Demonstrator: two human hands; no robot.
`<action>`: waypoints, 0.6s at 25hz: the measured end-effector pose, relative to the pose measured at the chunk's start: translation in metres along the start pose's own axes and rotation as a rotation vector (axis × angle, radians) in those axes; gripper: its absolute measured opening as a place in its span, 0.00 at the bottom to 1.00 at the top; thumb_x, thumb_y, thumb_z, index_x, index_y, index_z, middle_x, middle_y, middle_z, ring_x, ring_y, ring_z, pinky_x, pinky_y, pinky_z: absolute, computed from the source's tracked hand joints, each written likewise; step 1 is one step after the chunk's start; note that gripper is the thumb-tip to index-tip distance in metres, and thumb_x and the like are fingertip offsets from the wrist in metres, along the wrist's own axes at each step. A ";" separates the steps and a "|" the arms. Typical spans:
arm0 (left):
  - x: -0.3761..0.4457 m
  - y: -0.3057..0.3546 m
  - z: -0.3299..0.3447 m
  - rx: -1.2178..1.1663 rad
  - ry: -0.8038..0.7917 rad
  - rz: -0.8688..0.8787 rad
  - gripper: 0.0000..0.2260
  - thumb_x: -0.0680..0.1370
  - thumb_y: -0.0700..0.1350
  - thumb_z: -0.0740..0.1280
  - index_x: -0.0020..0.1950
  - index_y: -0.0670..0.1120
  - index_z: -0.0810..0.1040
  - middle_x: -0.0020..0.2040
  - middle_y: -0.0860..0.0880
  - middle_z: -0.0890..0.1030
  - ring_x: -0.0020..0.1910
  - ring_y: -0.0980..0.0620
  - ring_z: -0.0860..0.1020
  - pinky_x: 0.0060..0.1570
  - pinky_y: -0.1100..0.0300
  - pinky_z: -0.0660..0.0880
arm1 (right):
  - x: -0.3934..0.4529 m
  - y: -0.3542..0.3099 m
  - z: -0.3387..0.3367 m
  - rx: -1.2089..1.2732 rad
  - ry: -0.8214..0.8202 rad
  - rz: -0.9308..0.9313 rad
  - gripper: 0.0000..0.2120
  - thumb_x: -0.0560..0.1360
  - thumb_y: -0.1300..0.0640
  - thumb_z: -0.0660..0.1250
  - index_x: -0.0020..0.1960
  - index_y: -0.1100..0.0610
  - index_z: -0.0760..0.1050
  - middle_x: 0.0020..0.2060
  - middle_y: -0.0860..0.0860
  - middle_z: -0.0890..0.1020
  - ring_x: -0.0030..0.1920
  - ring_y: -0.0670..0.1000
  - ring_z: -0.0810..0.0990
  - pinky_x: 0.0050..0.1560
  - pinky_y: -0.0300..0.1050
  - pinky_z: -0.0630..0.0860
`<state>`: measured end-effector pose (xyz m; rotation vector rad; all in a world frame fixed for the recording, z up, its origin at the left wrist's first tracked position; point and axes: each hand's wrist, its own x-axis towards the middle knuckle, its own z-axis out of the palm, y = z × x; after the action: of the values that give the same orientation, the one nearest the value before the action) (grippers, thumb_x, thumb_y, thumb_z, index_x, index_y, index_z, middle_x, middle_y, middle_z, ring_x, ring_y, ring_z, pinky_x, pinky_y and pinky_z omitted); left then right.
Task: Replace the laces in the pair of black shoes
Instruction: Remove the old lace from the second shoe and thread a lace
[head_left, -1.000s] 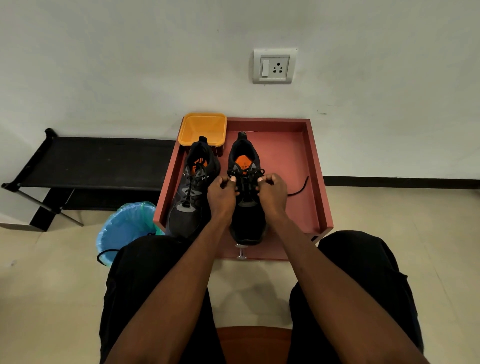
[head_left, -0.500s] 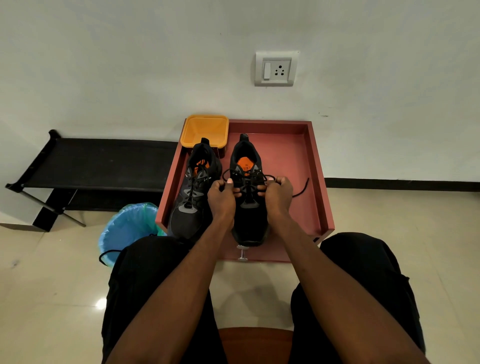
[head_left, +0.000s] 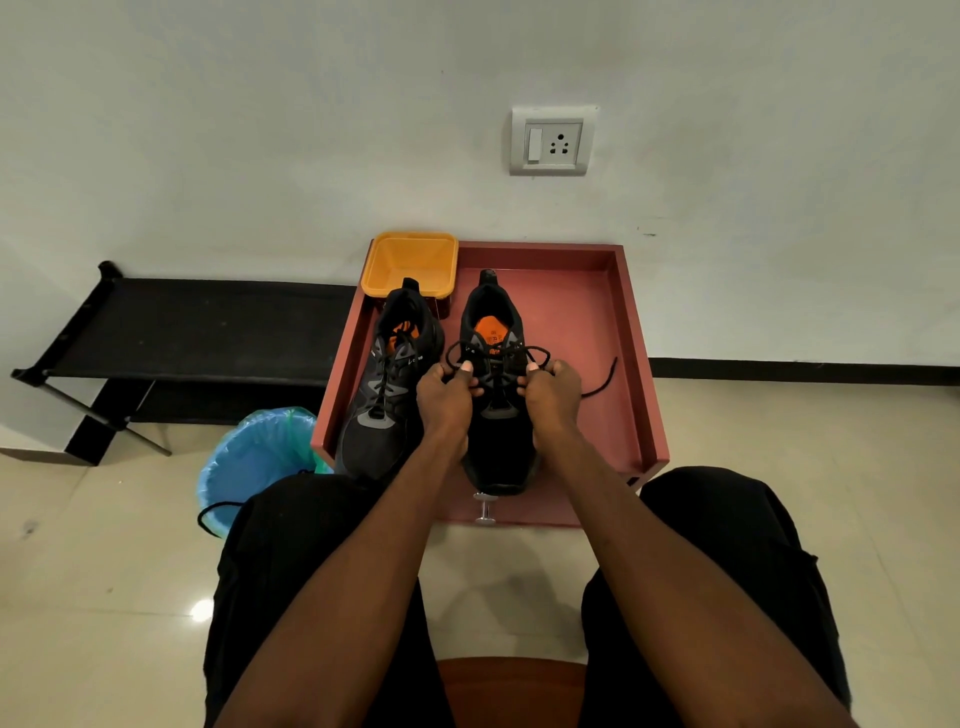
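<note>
Two black shoes with orange insoles stand side by side in a red tray (head_left: 626, 364). The left shoe (head_left: 387, 384) is laced and untouched. Over the right shoe (head_left: 496, 415), my left hand (head_left: 447, 400) pinches one loop of its black lace (head_left: 540, 356) and my right hand (head_left: 553, 397) pinches the other loop. The loops stick out to either side above the tongue. A loose lace end (head_left: 605, 379) trails across the tray floor to the right of my right hand.
An empty orange tub (head_left: 410, 265) sits at the tray's back left corner. A blue-lined bin (head_left: 254, 462) with a black lace hanging over its rim stands left of the tray. A black low rack (head_left: 197, 332) runs along the wall. A small metal knob (head_left: 485, 512) sticks out of the tray's front.
Both hands have moved slightly apart, drawing the lace loops wider over the right shoe. The loose lace end on the right has shifted a little. The left shoe has stayed put.
</note>
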<state>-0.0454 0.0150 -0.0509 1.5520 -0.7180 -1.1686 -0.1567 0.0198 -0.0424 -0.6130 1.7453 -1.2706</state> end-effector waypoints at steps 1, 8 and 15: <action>0.002 0.000 0.000 -0.031 0.004 -0.025 0.07 0.81 0.42 0.66 0.43 0.42 0.76 0.36 0.47 0.79 0.32 0.56 0.78 0.39 0.60 0.78 | 0.000 -0.001 0.000 0.037 0.019 0.029 0.11 0.78 0.65 0.60 0.37 0.56 0.67 0.35 0.54 0.78 0.35 0.49 0.76 0.38 0.47 0.75; 0.001 0.008 -0.010 -0.132 -0.125 -0.076 0.07 0.80 0.37 0.67 0.42 0.41 0.76 0.35 0.47 0.78 0.34 0.54 0.79 0.43 0.60 0.81 | 0.002 -0.003 -0.009 0.072 -0.091 0.025 0.09 0.77 0.66 0.63 0.39 0.59 0.71 0.39 0.57 0.80 0.38 0.51 0.78 0.35 0.41 0.77; 0.002 0.013 -0.013 -0.157 -0.186 -0.048 0.10 0.77 0.27 0.63 0.47 0.39 0.81 0.41 0.46 0.82 0.38 0.52 0.81 0.41 0.61 0.81 | 0.001 -0.006 -0.015 0.102 -0.146 -0.024 0.15 0.74 0.73 0.59 0.41 0.58 0.80 0.36 0.54 0.82 0.36 0.50 0.80 0.35 0.39 0.79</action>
<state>-0.0313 0.0140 -0.0395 1.3486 -0.6957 -1.3841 -0.1708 0.0242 -0.0359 -0.6524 1.5490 -1.2898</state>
